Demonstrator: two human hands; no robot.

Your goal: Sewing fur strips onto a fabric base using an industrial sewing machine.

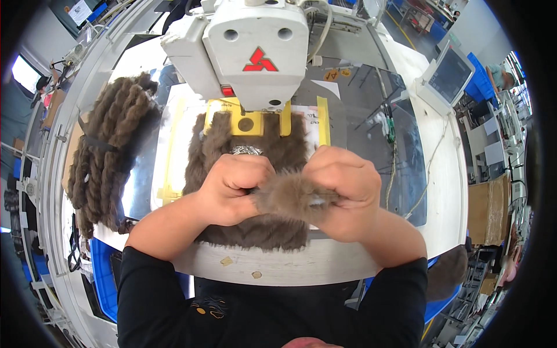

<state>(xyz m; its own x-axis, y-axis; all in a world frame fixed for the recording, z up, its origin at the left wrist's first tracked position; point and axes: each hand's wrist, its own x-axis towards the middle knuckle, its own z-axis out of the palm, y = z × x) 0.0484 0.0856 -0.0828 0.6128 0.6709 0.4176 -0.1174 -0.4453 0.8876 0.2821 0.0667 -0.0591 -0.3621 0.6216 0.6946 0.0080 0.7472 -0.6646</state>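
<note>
A small tuft-like piece of brown plush fur (293,194) is stretched between my two hands, above the table. My left hand (235,188) is closed on its left end, the thumb pressed against the bent fingers. My right hand (348,191) grips the other end, where a small whitish spot shows. Below them lies a larger brown plush fur panel (255,232), partly covered by my hands. A small heap of shiny metal pieces (246,149) rests near its far part. Yellow-taped plates (246,123) lie at the panel's far edge, under the white sewing machine head (255,46).
A tied bundle of brown plush strips (110,151) lies on the left. To the right are a grey control screen (448,75) and loose cords (394,151). Blue bins (104,278) stand below the table's white front edge (278,269). Another person (502,78) is far right.
</note>
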